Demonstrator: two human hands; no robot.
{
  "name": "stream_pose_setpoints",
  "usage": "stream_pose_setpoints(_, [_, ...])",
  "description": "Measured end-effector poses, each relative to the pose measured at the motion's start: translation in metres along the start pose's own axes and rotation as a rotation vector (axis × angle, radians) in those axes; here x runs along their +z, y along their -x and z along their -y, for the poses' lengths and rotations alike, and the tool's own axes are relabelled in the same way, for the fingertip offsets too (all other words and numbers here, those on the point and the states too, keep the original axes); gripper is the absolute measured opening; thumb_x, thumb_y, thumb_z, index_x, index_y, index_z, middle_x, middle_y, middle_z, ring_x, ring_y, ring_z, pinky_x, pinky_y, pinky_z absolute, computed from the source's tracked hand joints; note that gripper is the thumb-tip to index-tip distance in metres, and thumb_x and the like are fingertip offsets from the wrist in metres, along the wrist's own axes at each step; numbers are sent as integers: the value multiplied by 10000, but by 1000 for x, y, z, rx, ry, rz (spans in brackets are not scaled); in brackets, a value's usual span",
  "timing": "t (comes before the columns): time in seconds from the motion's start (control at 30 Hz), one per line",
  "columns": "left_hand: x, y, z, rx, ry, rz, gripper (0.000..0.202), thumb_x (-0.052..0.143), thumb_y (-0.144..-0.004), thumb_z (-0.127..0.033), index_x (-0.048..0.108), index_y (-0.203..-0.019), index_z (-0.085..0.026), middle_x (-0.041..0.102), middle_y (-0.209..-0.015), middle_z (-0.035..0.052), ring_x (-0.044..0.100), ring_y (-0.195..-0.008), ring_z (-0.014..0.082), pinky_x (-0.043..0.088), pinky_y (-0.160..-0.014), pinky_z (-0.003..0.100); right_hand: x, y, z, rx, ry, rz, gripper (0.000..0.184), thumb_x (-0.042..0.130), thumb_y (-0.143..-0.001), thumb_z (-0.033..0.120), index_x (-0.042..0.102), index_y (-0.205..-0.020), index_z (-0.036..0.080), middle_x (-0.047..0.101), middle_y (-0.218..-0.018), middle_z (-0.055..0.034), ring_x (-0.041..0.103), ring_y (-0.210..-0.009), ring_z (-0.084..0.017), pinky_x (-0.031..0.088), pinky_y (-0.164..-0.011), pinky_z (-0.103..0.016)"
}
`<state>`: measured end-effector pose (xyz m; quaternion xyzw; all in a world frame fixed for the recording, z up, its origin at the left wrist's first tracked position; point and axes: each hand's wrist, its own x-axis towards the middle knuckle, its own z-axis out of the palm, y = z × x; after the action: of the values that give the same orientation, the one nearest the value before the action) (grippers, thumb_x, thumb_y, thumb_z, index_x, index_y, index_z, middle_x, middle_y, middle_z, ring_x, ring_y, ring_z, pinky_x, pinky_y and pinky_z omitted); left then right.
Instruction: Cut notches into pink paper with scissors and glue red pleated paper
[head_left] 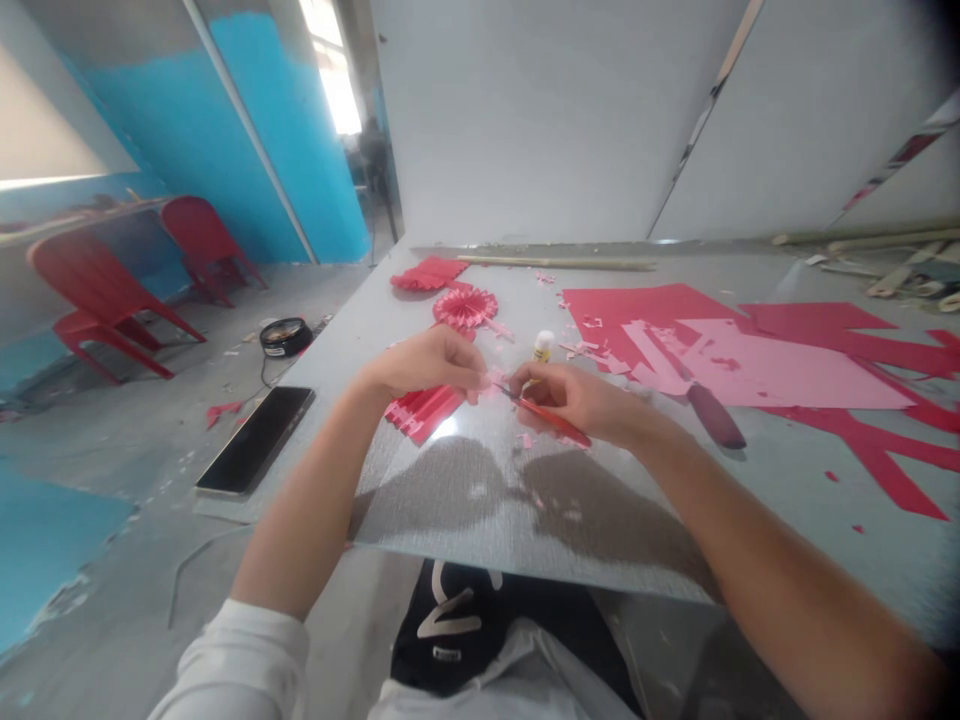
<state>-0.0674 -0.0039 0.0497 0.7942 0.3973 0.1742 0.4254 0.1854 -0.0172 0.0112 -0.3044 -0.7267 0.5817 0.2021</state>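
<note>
Above the grey table [465, 520], my left hand [424, 365] pinches a small pink paper piece [496, 381] between its fingertips. My right hand [574, 398] is closed round a red-handled cutting tool [551, 420] whose tip meets that paper piece. Under my left hand lies a pleated red paper strip [421, 412]. A finished red paper rosette [465, 307] sits just beyond my hands, and a small glue bottle [544, 346] stands next to it. Pink scraps lie scattered on the table below my hands.
Red and pink paper sheets [750, 360] cover the table's right side, with a dark-handled knife [712, 415] on them. More pleated red paper [429, 273] lies at the far edge. A black phone [255, 440] rests at the left edge. Red chairs [105, 300] stand on the left.
</note>
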Motion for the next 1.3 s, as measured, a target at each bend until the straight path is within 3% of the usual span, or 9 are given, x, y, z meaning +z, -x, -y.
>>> stream_pose_setpoints(0.53, [8, -3, -4, -20, 119, -23, 300, 743, -815, -435, 736, -745, -143, 754, -743, 74, 716, -721, 160, 565, -702, 254, 3, -2, 1, -35, -150, -131, 367, 785, -789, 458, 570, -973, 224, 589, -679, 35, 459, -523, -86, 348, -462, -231])
stream_pose_setpoints(1.3, [17, -7, -3, 7, 175, -36, 355, 734, -830, -473, 758, -792, -121, 754, -781, 95, 706, -719, 152, 564, -696, 242, 9, -4, 1, -119, -241, -191, 382, 797, -774, 441, 556, -969, 217, 542, -637, 55, 444, -514, -82, 316, -446, -228])
